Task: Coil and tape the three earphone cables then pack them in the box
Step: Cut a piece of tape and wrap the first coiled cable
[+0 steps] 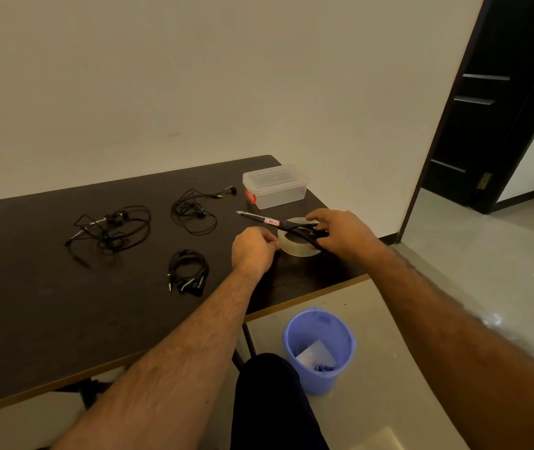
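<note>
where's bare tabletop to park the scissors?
Free: the near-left table, in front of the tangled earphones and left of the coiled earphones. Crowded: the right end, with both hands, scissors, tape roll and box.

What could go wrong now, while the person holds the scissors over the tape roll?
1. The right hand holds the scissors close to the left hand, which pinches at the tape roll; a careless cut may nick a finger.
2. The tape roll sits near the table edge; pulling may drag it off.
3. The coiled cable is not taped yet, so it may loosen.
</note>
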Action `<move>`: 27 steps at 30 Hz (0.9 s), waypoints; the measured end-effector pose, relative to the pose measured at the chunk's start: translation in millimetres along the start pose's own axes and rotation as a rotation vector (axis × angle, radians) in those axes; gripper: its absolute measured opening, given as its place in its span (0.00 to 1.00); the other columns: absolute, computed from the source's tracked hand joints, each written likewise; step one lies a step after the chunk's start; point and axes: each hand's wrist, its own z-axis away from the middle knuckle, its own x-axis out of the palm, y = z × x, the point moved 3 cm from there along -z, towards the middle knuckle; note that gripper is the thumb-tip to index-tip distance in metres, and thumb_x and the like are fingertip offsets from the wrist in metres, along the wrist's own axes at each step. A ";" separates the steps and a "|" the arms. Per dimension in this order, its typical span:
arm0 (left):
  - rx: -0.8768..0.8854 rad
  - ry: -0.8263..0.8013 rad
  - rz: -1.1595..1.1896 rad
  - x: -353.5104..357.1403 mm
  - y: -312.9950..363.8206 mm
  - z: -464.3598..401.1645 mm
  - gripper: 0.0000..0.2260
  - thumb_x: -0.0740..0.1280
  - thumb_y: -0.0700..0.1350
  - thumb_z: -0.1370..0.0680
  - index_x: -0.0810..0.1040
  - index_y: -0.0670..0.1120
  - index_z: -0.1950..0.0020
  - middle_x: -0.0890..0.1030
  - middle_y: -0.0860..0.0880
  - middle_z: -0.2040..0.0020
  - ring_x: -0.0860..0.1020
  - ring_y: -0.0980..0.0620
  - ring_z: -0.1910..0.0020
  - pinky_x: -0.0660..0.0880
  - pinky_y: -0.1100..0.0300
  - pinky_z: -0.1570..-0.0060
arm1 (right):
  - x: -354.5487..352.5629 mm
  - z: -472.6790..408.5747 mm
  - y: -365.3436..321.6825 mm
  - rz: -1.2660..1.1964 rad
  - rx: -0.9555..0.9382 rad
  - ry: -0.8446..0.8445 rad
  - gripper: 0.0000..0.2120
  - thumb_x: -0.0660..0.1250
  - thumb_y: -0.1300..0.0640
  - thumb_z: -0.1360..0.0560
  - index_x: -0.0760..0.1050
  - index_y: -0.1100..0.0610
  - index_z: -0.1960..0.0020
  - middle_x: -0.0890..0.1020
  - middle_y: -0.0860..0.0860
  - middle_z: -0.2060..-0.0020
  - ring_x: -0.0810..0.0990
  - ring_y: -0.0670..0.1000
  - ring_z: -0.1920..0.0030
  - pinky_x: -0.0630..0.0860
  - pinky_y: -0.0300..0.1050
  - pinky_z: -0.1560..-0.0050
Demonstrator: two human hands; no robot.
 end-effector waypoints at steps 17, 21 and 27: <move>-0.047 0.016 -0.081 -27.7 -11.7 6.6 0.05 0.70 0.48 0.22 0.83 0.49 0.49 0.82 0.52 0.51 0.76 0.56 0.54 0.71 0.60 0.57 | 13.9 -10.4 -15.6 0.144 0.156 0.159 0.15 0.73 0.47 0.27 0.79 0.52 0.44 0.82 0.51 0.54 0.78 0.49 0.55 0.77 0.46 0.54; -0.051 -0.016 -0.087 -32.8 -15.5 10.4 0.05 0.71 0.48 0.23 0.85 0.49 0.50 0.83 0.50 0.52 0.79 0.53 0.50 0.76 0.57 0.53 | 15.4 -12.3 -23.1 0.214 0.205 0.198 0.15 0.72 0.46 0.26 0.80 0.55 0.45 0.80 0.52 0.57 0.80 0.52 0.56 0.79 0.47 0.55; -0.094 -0.068 -0.035 -36.6 -18.6 16.5 0.04 0.72 0.48 0.24 0.84 0.49 0.57 0.84 0.49 0.56 0.81 0.49 0.50 0.80 0.50 0.45 | 13.1 -9.5 -27.5 0.236 0.259 0.198 0.16 0.72 0.46 0.26 0.80 0.56 0.45 0.78 0.52 0.59 0.78 0.51 0.59 0.76 0.45 0.58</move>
